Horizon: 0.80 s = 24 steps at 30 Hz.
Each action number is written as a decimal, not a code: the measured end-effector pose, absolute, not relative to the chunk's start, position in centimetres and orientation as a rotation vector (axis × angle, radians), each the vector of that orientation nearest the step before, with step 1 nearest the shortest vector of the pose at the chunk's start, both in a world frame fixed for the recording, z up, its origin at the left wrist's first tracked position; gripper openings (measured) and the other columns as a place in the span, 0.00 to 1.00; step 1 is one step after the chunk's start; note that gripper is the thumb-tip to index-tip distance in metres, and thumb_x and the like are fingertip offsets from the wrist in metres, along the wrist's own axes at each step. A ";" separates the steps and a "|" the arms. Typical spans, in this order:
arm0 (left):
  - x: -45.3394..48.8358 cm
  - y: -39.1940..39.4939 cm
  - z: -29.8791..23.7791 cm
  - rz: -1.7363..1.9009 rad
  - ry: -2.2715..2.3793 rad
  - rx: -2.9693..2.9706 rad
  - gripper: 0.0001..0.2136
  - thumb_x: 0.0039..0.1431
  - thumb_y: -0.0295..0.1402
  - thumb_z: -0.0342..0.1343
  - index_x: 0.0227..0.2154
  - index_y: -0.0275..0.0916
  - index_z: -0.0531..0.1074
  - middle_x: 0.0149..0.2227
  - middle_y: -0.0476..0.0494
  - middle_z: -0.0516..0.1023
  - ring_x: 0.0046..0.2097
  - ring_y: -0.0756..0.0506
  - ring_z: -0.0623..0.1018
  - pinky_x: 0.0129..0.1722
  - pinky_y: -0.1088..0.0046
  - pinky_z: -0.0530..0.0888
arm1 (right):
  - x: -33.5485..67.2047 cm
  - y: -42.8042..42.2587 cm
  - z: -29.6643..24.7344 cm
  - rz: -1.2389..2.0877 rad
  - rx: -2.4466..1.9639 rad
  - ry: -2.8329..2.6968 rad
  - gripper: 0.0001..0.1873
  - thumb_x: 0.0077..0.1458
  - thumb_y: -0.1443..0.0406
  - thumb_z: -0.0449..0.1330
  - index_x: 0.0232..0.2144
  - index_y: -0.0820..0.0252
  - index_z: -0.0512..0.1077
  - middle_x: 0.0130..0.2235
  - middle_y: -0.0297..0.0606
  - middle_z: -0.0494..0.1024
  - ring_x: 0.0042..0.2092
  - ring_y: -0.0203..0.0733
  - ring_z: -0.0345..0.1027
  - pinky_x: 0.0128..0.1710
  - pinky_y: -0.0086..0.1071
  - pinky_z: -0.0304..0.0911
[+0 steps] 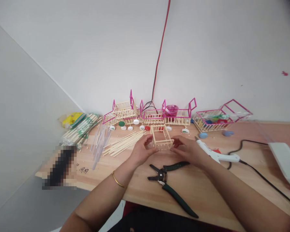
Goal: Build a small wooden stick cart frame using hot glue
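Observation:
Between my two hands is a small box-shaped frame [161,145] built of pale wooden sticks. My left hand [143,150] grips its left side, fingers behind and thumb at the lower corner. On the opposite side my right hand [187,149] pinches the frame's right edge near the bottom corner. Just in front of the frame lie dark green wire-stripper pliers [168,180], handles spread. A white glue gun [215,154] rests beside my right hand, its nozzle towards the wall. Loose wooden sticks [123,145] are spread to the left of my left hand.
Stick carts with purple handles and bottle-cap wheels, among them one cart [209,120], line the wall. Clear plastic sticks [100,145] and bagged sticks [84,129] lie left. A black cable [258,172] and a white box [284,164] are at right. The table's front edge is close.

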<state>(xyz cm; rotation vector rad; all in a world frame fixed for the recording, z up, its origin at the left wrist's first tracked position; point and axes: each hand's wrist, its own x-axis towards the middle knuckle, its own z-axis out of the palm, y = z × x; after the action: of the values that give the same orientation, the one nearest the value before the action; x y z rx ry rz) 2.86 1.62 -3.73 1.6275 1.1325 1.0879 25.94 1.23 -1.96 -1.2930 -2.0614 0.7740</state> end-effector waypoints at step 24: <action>3.4 0.7 -2.0 1.050 0.999 1.872 0.25 0.55 0.36 0.57 0.56 0.38 0.62 0.56 0.36 0.68 0.57 0.41 0.69 0.58 0.56 0.64 | 26.5 0.7 -0.6 0.958 -1.064 -1.789 0.17 0.53 0.54 0.59 0.41 0.57 0.70 0.36 0.37 0.76 0.36 0.40 0.70 0.38 0.35 0.66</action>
<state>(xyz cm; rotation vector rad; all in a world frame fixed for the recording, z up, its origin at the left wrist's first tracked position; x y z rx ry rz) 3.43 0.68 -2.00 1.8717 0.9995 1.0497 26.50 0.67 -0.60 -1.0636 -1.7886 0.9584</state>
